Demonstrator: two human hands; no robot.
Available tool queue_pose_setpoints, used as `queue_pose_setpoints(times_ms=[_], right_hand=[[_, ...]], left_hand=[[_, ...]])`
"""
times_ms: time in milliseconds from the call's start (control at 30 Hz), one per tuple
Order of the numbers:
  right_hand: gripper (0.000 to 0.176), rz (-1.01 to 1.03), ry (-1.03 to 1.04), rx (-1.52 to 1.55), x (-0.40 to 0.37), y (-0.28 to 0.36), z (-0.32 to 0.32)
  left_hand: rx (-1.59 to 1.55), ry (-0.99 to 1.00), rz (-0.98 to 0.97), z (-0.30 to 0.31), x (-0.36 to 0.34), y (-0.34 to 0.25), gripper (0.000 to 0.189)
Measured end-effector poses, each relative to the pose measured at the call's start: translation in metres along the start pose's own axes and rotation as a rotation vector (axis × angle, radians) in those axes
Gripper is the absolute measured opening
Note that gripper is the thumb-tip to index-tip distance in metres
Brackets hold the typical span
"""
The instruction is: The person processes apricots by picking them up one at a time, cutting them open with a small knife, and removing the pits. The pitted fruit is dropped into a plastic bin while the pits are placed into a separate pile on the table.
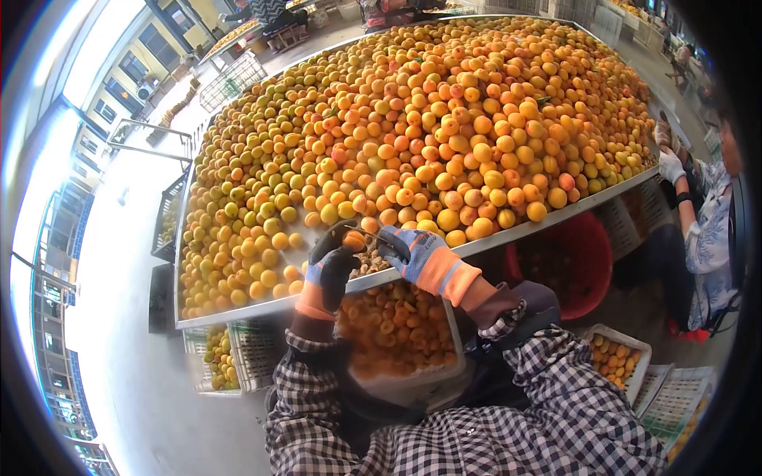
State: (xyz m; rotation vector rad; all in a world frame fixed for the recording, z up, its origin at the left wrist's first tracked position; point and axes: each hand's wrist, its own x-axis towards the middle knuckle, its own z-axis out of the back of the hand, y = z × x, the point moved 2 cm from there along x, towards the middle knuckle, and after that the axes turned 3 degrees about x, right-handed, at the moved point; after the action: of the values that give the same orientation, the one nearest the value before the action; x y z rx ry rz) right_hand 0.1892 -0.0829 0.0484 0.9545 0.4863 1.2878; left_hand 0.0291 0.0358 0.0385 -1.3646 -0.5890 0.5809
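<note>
My left hand point(332, 260), in a grey-and-black glove with an orange cuff, is closed around an apricot point(354, 240) at the near edge of the table. Close by on the right, my right hand point(419, 258) wears a matching glove, its fingers pinched on a thin stick-like tool point(367, 232) that reaches to the apricot. The tool's exact kind is too small to make out. Just beneath my hands lies a small heap of brown pits point(371, 262). A large pile of apricots point(444, 119) covers most of the metal-rimmed table point(508, 236).
Under the table edge, in front of my body, stands a crate of opened apricots point(397, 325). A red tub point(567, 270) is right of it. Crates with apricots point(613, 361) sit at lower right and lower left. A co-worker point(706, 238) with a white glove sits at the right.
</note>
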Motion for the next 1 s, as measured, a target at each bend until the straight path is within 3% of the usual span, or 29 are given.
queue_pose_setpoints(times_ms=[33, 67, 200, 400, 733, 933, 1000], right_hand=[[0.033, 0.0, 0.004, -0.01, 0.0, 0.0, -0.002], [0.034, 0.017, 0.011, -0.017, 0.0, 0.0, -0.005], [0.032, -0.022, 0.066, 0.007, 0.005, -0.002, -0.02], [0.03, 0.097, 0.015, 0.015, 0.005, 0.009, -0.03], [0.034, 0.119, 0.073, -0.002, 0.001, 0.01, -0.035], [0.025, 0.117, 0.111, -0.023, 0.002, 0.006, -0.048], [0.025, 0.123, 0.071, 0.011, 0.006, 0.003, -0.055]], left_hand=[[0.116, 0.038, -0.108, -0.002, -0.002, -0.003, 0.042], [-0.322, 0.0, 0.101, -0.004, -0.003, 0.001, 0.045], [-0.273, -0.093, -0.029, -0.001, 0.0, 0.008, 0.048], [-0.3, -0.146, -0.023, 0.004, -0.004, 0.006, 0.039], [-0.233, -0.178, -0.012, 0.012, -0.01, 0.005, 0.035], [-0.216, -0.121, -0.04, 0.006, -0.014, 0.004, 0.035], [-0.427, -0.154, 0.002, 0.001, -0.016, 0.008, 0.038]])
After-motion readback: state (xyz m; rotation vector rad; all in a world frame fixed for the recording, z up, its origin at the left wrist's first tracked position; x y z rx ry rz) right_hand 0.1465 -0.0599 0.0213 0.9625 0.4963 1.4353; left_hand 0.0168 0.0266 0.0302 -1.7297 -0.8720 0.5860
